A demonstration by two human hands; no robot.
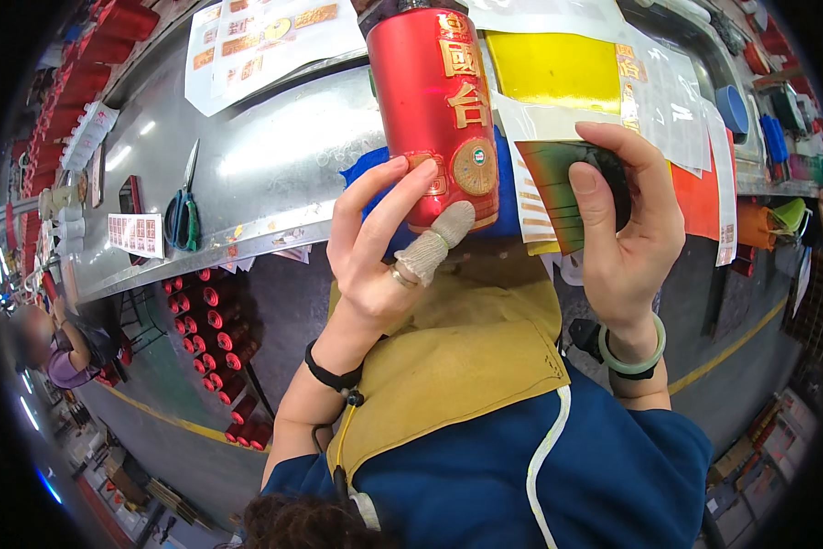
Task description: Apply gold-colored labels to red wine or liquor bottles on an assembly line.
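A red bottle [411,101] with raised gold characters and a round gold emblem lies on a blue cloth [364,174], its base toward me. My left hand [384,238] closes on the base end, fingertips on a small gold label there. The thumb, in a knitted cover [434,242], presses near the bottom edge. To the right, my right hand [627,210] pinches a dark, shiny, flat scraper-like piece [563,192] between thumb and fingers. It is apart from the bottle, and its exact kind is unclear.
Scissors [183,206] and a small label sheet [135,235] lie left on the metal table [274,151]. Gold sticker sheets [265,46] are behind. A yellow sheet [553,73] and white sheets [672,101] lie right. Red bottles [212,316] stand lower left; a person [68,357] is far left.
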